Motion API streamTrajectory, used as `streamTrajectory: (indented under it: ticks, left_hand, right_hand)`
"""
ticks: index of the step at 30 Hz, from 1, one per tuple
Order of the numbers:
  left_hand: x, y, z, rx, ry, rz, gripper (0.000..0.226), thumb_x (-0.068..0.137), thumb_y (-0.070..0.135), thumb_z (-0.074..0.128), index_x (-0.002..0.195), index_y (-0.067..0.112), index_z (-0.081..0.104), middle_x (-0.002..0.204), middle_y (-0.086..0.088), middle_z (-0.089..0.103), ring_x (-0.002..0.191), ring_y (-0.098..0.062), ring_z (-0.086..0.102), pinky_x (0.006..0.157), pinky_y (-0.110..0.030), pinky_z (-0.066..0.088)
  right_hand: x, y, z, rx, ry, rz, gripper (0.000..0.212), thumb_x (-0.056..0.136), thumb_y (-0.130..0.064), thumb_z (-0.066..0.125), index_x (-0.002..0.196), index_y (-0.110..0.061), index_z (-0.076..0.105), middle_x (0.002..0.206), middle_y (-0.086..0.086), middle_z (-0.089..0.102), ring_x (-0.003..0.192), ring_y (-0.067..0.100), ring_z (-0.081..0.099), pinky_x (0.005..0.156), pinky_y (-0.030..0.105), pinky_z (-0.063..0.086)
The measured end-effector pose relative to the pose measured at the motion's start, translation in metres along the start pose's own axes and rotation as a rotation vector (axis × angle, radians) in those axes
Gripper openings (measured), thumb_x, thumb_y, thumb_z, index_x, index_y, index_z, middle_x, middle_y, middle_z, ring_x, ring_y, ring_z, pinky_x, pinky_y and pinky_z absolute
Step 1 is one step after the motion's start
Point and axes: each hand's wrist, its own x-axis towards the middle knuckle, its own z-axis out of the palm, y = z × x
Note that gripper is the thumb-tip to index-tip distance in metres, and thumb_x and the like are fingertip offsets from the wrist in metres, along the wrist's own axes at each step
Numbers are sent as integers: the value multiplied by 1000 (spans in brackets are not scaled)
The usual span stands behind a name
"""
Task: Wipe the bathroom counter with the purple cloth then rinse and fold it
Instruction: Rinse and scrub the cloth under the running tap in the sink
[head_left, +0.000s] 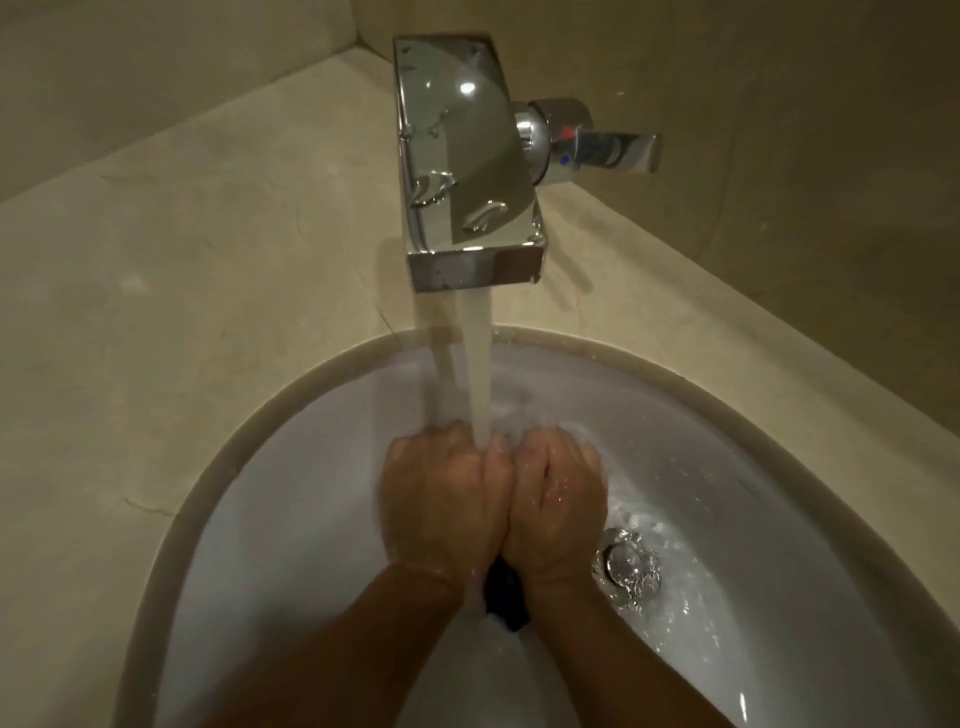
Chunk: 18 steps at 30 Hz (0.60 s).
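Both hands sat low in the sink (291, 519), side by side & touching, right under the stream from the tap (462, 166). Left hand (441, 499) & right hand (558, 499) were each curled into a fist round the cloth (506, 597). The fingers (571, 447) wrapped down & under, w/ thumbs pressed together on top where the water (478, 364) landed. Nothing was spread: a tight two-fisted grip.

Most of the cloth was hidden inside the fists. Only a dark tail showed, hanging out below the heels of the palms, btw the two wrists, pointing back toward the person. It read near-black in this dim light, so the purple couldn't be confirmed.

Key relation: the cloth's long axis ran approx. front-to-back, along the line where the hands met, w/ the far end under the stream & the near end dangling. It lay inside both grips, so neither hand was nearer than the other.

Judged step: the rinse, prob. mid-squeeze, w/ the fold not yet begun.

Next move, as a guess: wring by twisting the fists opposite ways about that axis. Or one hand could let go to reach the lever (613, 150), which stuck out on the tap's right side; the right hand was the nearer one for that. The drain (626, 566) lay just right of the right wrist, water swirling over it. The table (156, 286) wrapped round the sink's far & left sides.
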Motion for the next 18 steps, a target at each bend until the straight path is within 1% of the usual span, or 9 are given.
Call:
streamTrajectory:
  ticks: [2,4,5,7,9,12,14,16,18]
  left_hand:
    - [1,7,-1,33,98,38,63,104,42,30,56,15,62,50,-2,55,46,-24,52,57,-27,44]
    - [3,6,2,56,140,14,50,94,34,42,53,14,63,48,-3,56,44,-24,53,56,-27,45]
    - [3,5,2,37,115,6,49,93,33,43,53,15,63,48,-2,56,45,-24,54,57,-30,48]
    - [2,2,2,-24,42,-9,49,95,34,42,52,20,60,46,2,53,42,-21,52,58,-38,55]
    - [5,4,-4,-86,-36,-46,46,97,38,38,53,30,49,45,9,45,41,-16,49,63,-41,54]
    - [11,10,-20,-215,45,-76,37,95,35,42,59,34,37,51,13,39,48,-16,44,67,-45,50]
    - [17,9,-38,-252,125,-67,27,93,32,43,66,28,47,63,9,47,63,-18,48,76,-42,44]
    - [20,2,-48,-236,113,-15,27,92,34,45,75,17,58,75,2,55,74,-20,51,78,-38,38]
    - [14,-4,-47,-204,27,20,30,93,38,45,75,17,57,75,3,54,73,-19,50,76,-36,38]
  right_hand:
    - [5,-1,0,15,6,2,34,95,-32,36,68,-22,55,68,-7,56,66,23,52,71,42,45]
    - [6,0,1,-14,-4,-40,35,93,-34,40,66,-19,57,65,-3,58,63,20,53,67,40,48]
    - [7,0,1,-37,-8,-57,35,92,-34,42,66,-19,59,66,-4,59,64,16,52,69,40,49]
    - [8,1,0,-3,-24,20,35,91,-36,41,66,-22,60,66,-7,59,67,14,51,75,41,49]
    - [6,-6,-4,66,-67,105,34,92,-39,36,66,-27,55,65,-12,55,67,16,50,76,41,45]
    - [9,-29,-22,211,-50,35,28,98,-28,36,77,-28,55,77,-16,51,76,17,51,71,35,41]
    - [13,-43,-38,327,-13,-69,23,96,-21,41,89,-19,62,91,-4,54,88,17,55,78,29,45]
    - [12,-47,-48,353,-33,-134,18,91,-20,46,95,-12,63,99,1,55,94,11,56,81,23,46]
    - [4,-35,-45,331,-78,-47,17,88,-25,49,92,-16,63,95,-3,56,89,9,56,74,24,45]
